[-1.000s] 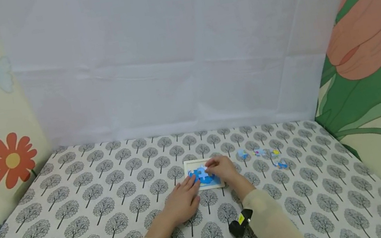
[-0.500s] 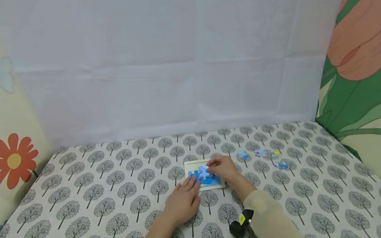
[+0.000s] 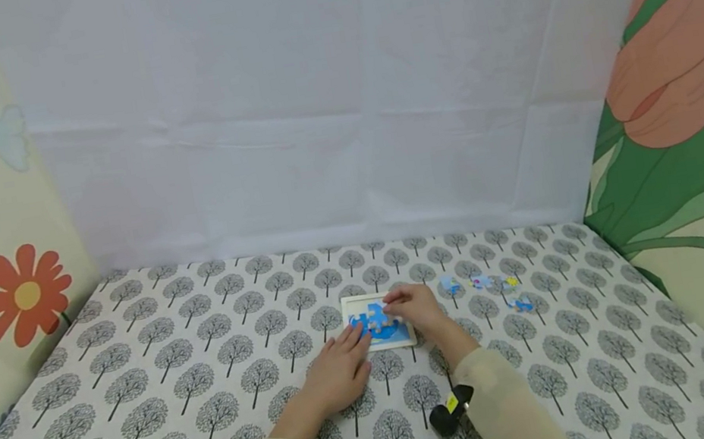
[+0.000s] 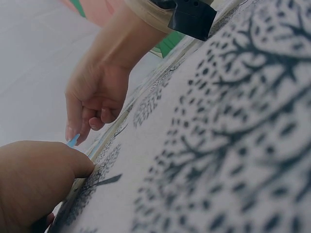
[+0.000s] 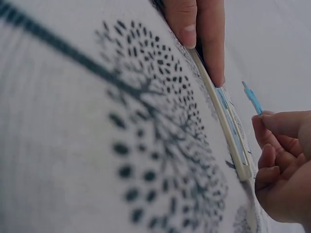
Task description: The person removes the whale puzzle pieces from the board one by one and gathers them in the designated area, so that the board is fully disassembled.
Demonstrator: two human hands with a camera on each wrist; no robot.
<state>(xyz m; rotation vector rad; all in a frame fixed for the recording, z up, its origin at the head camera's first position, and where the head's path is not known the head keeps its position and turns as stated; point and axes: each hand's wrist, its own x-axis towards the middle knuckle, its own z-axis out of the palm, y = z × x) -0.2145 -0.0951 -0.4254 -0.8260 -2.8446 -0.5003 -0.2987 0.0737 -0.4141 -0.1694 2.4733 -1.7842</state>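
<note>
Pinching a blue puzzle piece with my right hand, slightly tilted above the frame, not touching it.
The piece points leftward, toward my left hand, which grips nothing and lays its fingers on the frame. Past the frame's right edge comes some desk, then loose pieces.

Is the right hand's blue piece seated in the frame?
No, the right wrist view shows the right hand pinching the blue piece clear of the frame.
</note>
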